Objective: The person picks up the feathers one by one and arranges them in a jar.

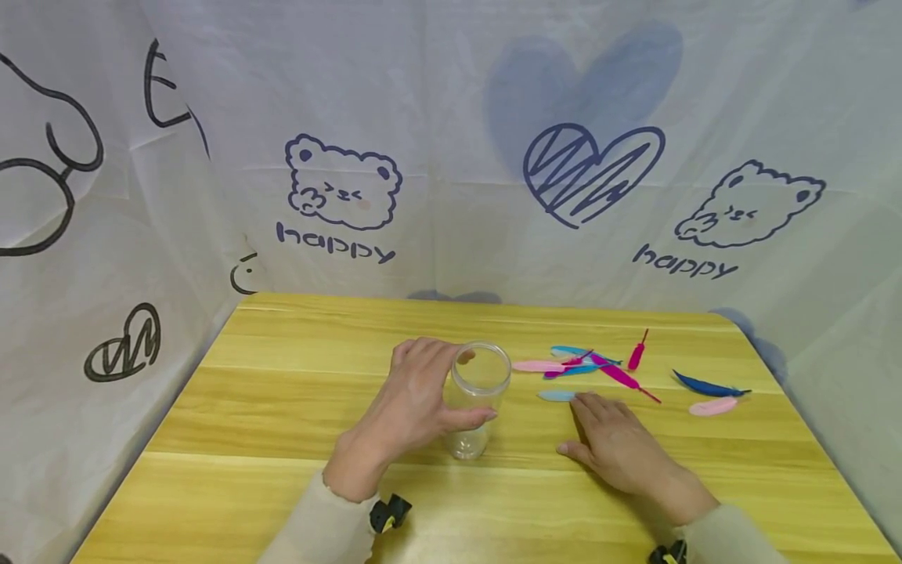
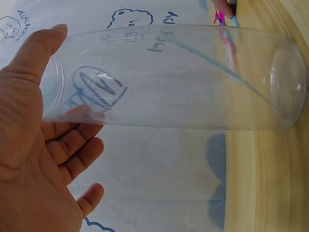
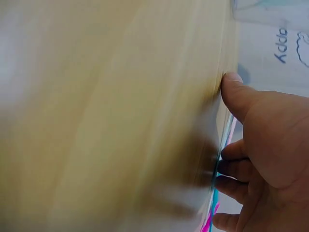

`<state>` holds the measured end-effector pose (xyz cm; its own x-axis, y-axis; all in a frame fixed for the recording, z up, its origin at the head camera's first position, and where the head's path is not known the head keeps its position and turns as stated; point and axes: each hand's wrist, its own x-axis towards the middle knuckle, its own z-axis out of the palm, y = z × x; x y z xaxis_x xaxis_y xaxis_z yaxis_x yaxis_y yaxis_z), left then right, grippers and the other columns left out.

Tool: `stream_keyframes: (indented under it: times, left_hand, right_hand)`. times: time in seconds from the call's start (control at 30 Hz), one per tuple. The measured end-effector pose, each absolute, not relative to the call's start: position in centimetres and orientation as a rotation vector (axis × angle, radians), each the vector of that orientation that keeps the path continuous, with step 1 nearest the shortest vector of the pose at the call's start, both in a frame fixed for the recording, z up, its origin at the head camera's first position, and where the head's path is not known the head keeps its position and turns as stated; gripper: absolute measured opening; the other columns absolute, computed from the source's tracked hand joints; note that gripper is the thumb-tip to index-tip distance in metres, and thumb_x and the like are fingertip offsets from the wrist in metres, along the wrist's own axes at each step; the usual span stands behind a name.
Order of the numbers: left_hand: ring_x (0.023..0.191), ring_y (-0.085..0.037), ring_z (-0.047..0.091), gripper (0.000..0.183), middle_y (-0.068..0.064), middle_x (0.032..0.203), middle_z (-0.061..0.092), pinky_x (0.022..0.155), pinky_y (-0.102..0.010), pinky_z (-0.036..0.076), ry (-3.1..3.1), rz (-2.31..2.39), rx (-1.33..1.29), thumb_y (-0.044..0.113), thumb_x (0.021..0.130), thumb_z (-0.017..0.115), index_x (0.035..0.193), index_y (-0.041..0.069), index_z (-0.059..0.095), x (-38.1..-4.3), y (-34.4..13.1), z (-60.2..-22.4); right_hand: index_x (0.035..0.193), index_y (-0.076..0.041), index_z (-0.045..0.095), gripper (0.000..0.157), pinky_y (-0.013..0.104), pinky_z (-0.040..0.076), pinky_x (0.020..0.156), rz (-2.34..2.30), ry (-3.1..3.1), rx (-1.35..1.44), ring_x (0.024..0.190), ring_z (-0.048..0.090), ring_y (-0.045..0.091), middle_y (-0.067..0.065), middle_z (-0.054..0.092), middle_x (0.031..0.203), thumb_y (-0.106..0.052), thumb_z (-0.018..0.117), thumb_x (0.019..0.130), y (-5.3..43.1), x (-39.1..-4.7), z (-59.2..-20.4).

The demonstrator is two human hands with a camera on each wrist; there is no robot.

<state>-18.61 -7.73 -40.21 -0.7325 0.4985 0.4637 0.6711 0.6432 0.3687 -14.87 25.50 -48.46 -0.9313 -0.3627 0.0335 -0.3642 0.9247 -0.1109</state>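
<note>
My left hand (image 1: 416, 399) grips a tall clear jar (image 1: 466, 442) near its rim, thumb on the near side and fingers behind. The jar stands upright on the table, its mouth uncovered. In the left wrist view a thin pale blue feather (image 2: 212, 60) leans slantwise inside it. To the right, my right hand (image 1: 623, 442) lies low over the table, palm down, its fingertips at the end of a light blue feather (image 1: 556, 396). The right thumb is spread toward the jar, and the fingers hide part of that feather.
Beyond the right hand lies a loose cluster of pink, blue and magenta feathers (image 1: 611, 371). A short dark pink feather (image 1: 637, 356) is behind it. Farther right rest a dark blue feather (image 1: 708, 386) and a pale pink feather (image 1: 713, 406). A white printed cloth (image 1: 465, 235) hangs behind the table.
</note>
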Motion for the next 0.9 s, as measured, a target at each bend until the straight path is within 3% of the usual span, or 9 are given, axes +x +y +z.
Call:
stream_keyframes:
  times: [0.53, 0.73, 0.9]
  left_hand:
    - [0.120, -0.025, 0.060, 0.072, -0.001, 0.123, 0.071, 0.115, -0.054, 0.036, -2.552, -0.780, -0.941, 0.056, 0.076, 0.091, 0.129, 0.014, 0.066, -18.6, -7.6, -40.2]
    - [0.117, -0.024, 0.061, 0.071, -0.001, 0.121, 0.071, 0.114, -0.053, 0.037, -2.533, -0.778, -0.953, 0.057, 0.076, 0.091, 0.127, 0.014, 0.066, -18.6, -7.6, -40.2]
    - [0.116, -0.025, 0.061, 0.071, -0.002, 0.119, 0.072, 0.112, -0.053, 0.037, -2.521, -0.775, -0.958, 0.056, 0.075, 0.092, 0.126, 0.014, 0.066, -18.6, -7.6, -40.2]
  right_hand:
    - [0.149, 0.005, 0.053, 0.073, 0.063, 0.039, 0.116, 0.112, -3.029, 0.695, 0.142, 0.052, 0.042, 0.023, 0.055, 0.152, -0.052, 0.062, 0.103, 22.8, -14.1, -48.5]
    - [0.135, 0.000, 0.065, 0.050, 0.060, 0.050, 0.101, 0.090, -2.803, 0.668, 0.123, 0.064, 0.038, 0.016, 0.068, 0.133, -0.034, 0.075, 0.099, 23.1, -14.9, -48.0]
    - [0.117, -0.003, 0.071, 0.028, 0.056, 0.049, 0.088, 0.116, -2.626, 0.604, 0.106, 0.063, 0.035, 0.010, 0.071, 0.112, -0.013, 0.081, 0.092, 23.8, -16.4, -47.2]
